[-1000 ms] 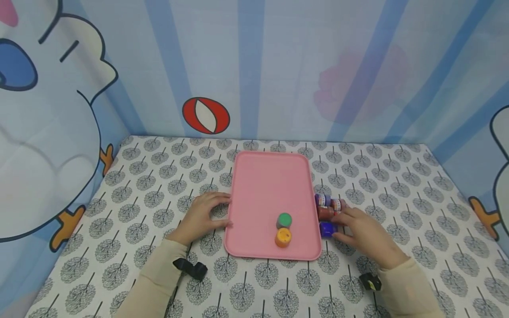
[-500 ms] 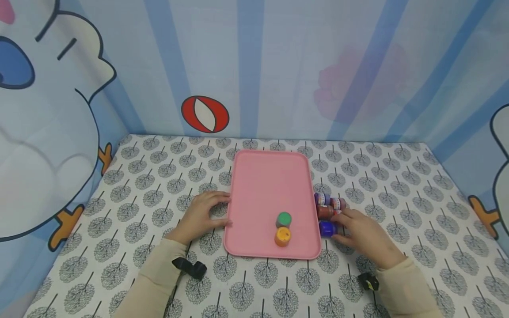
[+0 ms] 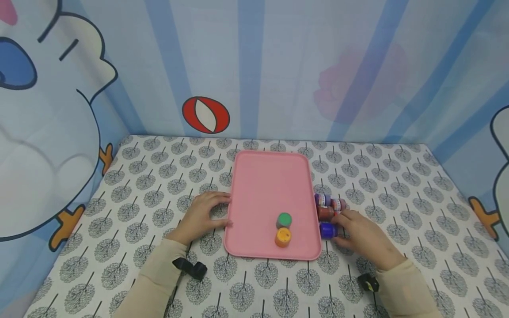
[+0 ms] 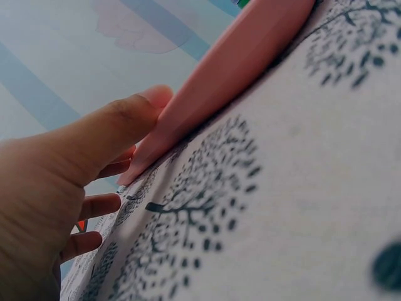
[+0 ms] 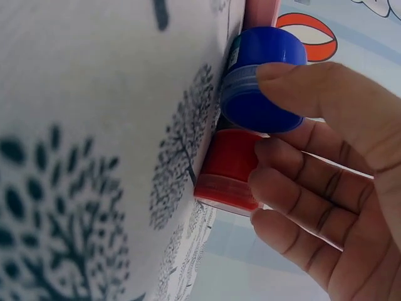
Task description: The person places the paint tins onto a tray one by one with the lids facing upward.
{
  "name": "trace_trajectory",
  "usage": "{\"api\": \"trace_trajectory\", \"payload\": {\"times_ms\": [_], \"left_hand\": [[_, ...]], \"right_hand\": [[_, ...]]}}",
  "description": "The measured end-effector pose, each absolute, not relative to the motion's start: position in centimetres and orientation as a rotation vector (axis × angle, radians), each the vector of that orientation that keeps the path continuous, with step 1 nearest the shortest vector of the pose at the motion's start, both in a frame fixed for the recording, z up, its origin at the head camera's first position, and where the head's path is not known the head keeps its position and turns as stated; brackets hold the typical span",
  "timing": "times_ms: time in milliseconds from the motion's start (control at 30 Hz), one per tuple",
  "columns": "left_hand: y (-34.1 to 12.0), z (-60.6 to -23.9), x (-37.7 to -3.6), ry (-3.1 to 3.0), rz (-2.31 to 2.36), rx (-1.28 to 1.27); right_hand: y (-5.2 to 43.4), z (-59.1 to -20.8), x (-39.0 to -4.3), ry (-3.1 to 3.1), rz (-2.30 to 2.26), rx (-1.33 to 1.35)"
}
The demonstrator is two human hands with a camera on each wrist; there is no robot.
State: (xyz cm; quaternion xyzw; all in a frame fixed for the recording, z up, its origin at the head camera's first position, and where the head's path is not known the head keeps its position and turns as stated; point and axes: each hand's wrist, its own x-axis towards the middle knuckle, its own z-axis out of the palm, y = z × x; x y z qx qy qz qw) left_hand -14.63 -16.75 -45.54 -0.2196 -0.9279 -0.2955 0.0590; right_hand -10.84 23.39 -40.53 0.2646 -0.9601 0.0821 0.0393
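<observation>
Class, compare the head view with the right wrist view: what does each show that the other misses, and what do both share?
Head only: the left hand touching the pink tray's left edge, and the green-lidded jar and orange-lidded jar on the tray. Right wrist only: the thumb pressed on the blue jar. Both: the right hand, the blue jar, the red jar and the pink tray.

Cartoon-printed blue curtain walls (image 3: 278, 66)

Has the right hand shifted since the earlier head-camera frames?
Yes, slightly. The right hand has crept left toward the pink tray, closing on the blue jar beside the tray's right rim; the jar itself has not visibly moved.
</observation>
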Motion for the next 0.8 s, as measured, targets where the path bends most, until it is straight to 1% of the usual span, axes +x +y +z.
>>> {"api": "trace_trajectory", "payload": {"times_ms": [300,800], "left_hand": [[-16.7,-45.4,-14.6,-2.814,-0.892,-0.662],[-16.9,-45.8,-14.7,-2.834,-0.897,-0.646]], "right_hand": [[23.4,-40.4,-10.7,-2.895,0.239,0.848],[22.6,-38.7,-10.9,-3.022,0.324,0.787]]}}
